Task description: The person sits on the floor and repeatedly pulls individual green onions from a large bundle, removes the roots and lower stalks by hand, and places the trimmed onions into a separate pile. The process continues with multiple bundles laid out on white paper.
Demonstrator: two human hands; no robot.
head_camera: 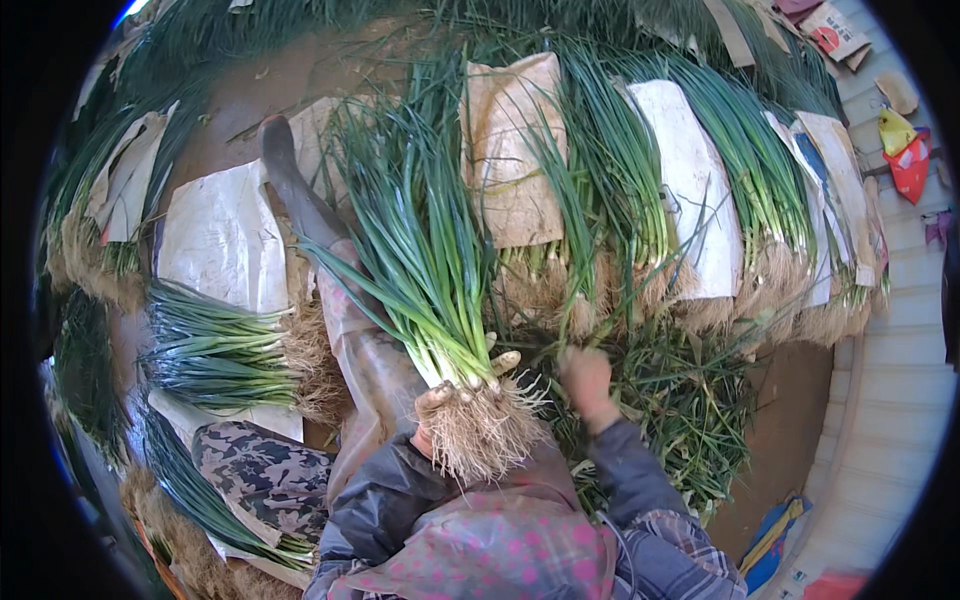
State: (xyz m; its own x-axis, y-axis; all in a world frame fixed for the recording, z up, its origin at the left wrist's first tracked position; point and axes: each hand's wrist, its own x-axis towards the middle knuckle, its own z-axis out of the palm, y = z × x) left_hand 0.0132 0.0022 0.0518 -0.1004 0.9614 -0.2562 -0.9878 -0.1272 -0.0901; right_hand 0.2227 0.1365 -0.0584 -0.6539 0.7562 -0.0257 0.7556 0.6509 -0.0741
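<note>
A thick bunch of green onions is gripped by my left hand around its white stem bases. The hand's middle is hidden behind the stems; the thumb shows on one side and fingertips on the other. Pale, stringy roots hang toward my lap, while the long green leaves fan out away from me. To the right of the bunch is my right hand, blurred and with its fingers curled. It is beside a loose green onion, above a heap of leaf trimmings. Whether it holds anything is unclear.
Rows of green onions lie ahead, separated by a tan woven sack and a white sheet. More onions lie on a white sack at left. My booted leg extends forward. A pale ribbed wall bounds the right.
</note>
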